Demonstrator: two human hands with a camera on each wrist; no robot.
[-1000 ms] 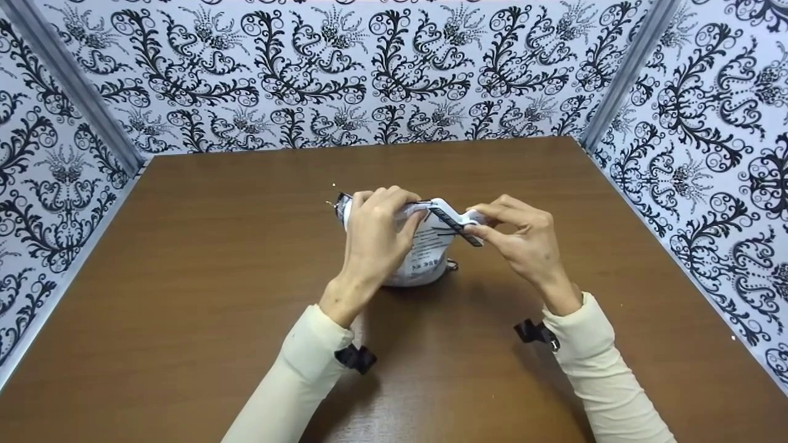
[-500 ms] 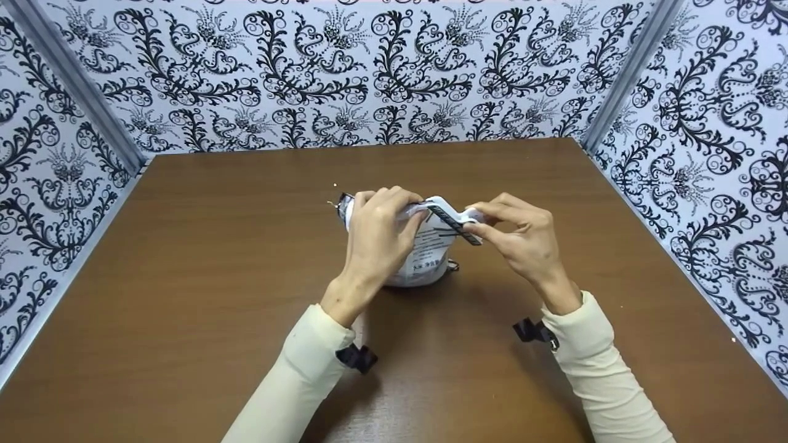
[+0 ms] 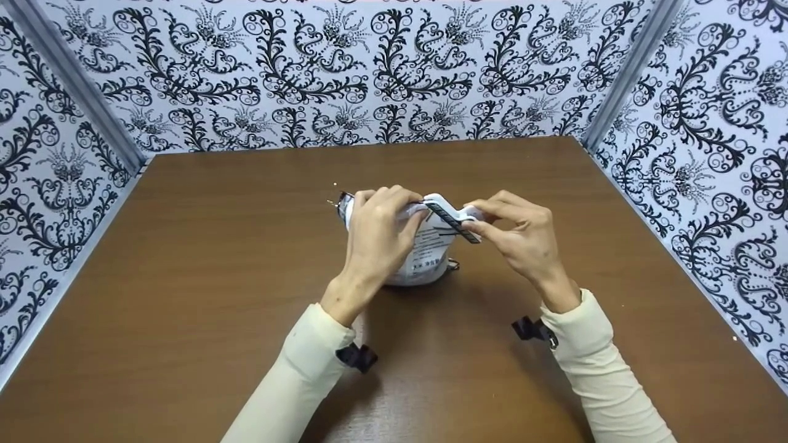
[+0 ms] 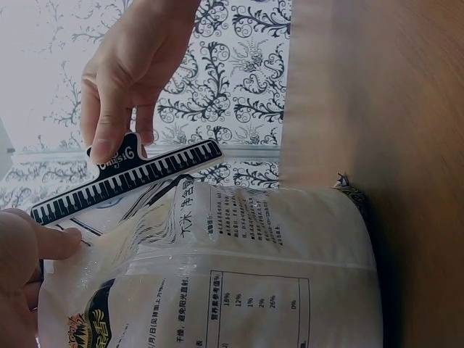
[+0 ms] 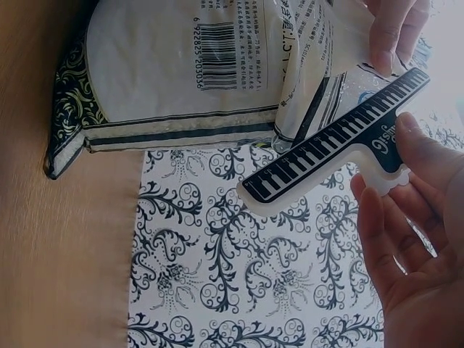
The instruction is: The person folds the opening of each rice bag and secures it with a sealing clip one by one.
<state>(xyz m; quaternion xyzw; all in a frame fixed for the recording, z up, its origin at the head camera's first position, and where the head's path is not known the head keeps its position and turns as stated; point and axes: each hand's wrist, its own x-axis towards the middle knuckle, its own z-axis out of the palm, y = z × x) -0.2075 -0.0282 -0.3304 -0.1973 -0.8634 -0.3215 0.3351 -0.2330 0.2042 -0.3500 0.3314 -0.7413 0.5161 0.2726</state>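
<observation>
A white plastic rice bag [image 3: 423, 261] with printed text stands on the table, its top folded over. My left hand [image 3: 377, 237] grips the folded top, thumb on the near side. A long clip [image 3: 452, 223] with a piano-key print sits slanted at the right end of that fold. In the left wrist view the clip [image 4: 130, 181] crosses the bag's top edge. My right hand [image 3: 523, 237] pinches the handle of the clip between thumb and fingers; the right wrist view shows the clip [image 5: 337, 138] close up. How far its jaws reach over the plastic is unclear.
The brown wooden table [image 3: 215, 277] extends around the bag. Patterned white panels [image 3: 394, 74] stand at the back and both sides. A tiny white speck [image 3: 335, 184] lies beyond the bag. Dark wrist cameras [image 3: 357, 358] are strapped at both cuffs.
The clip has shifted very slightly up and left, with the right hand following it. The left hand and the bag look nearly unmoved.
</observation>
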